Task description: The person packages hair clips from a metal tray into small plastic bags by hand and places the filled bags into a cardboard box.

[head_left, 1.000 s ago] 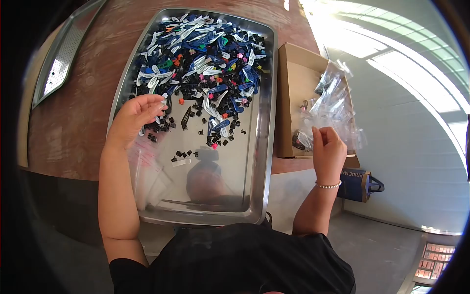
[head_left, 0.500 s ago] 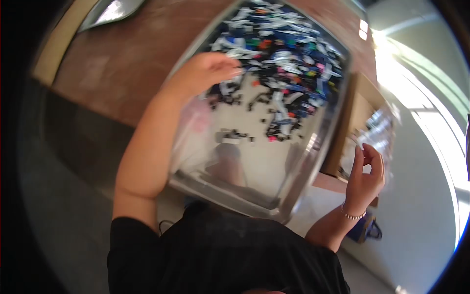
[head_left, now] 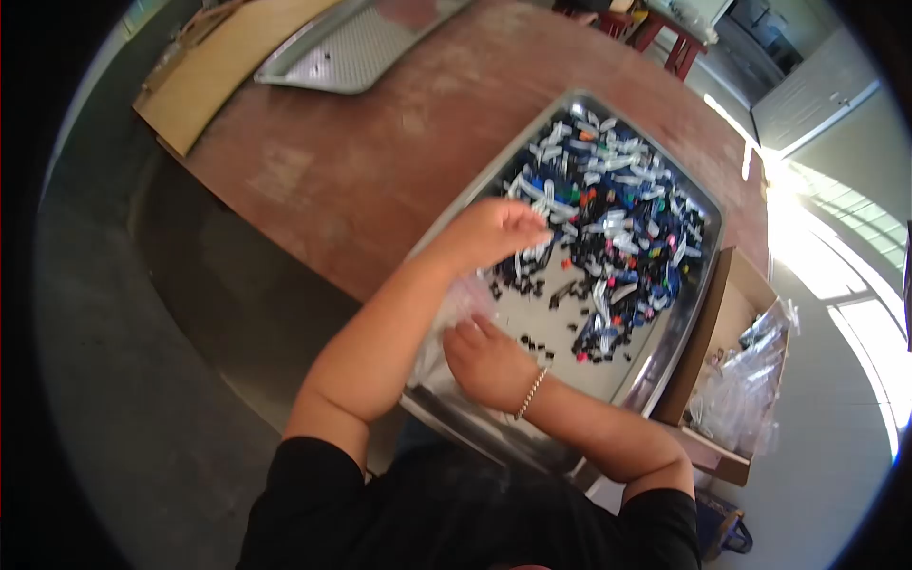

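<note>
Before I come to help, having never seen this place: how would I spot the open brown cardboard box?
Find the reddish table, then the large silver tray strewn with multicoloured hair clips. Just right of it sits the box. Its brown cardboard and heaped clear plastic bags set it apart from the metal tray.

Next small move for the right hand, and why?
Probably pinch one of the clear plastic bags and lift it: the right hand has its fingers down at them, while the left hand hovers by the hair clips.
</note>
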